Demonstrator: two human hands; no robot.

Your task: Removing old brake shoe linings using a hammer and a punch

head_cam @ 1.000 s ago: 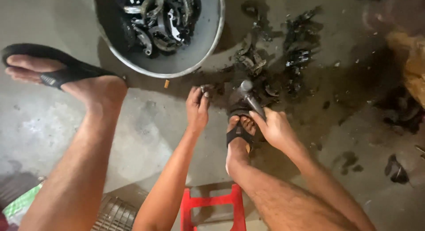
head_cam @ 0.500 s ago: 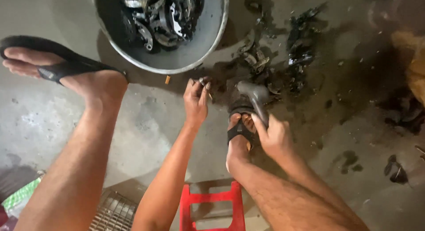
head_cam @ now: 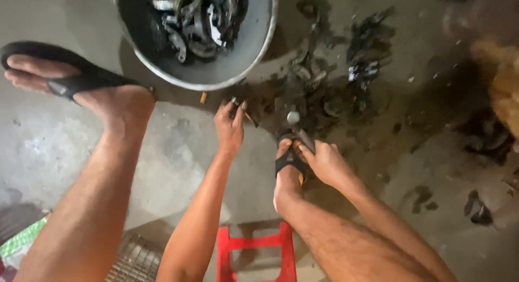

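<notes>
The right hand [head_cam: 324,164] wraps shut around a hammer [head_cam: 299,128], its head just above the foot. The left hand [head_cam: 230,125] pinches a small dark piece [head_cam: 236,102] on the floor [head_cam: 178,152] below the metal basin [head_cam: 238,60].

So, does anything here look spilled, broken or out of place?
Yes. Dark broken fragments lie scattered over the stained concrete floor beside the metal basin, not inside it. The right hand grips a hammer just above the right foot, which looks oddly close. The left hand pinches a small piece.
</notes>
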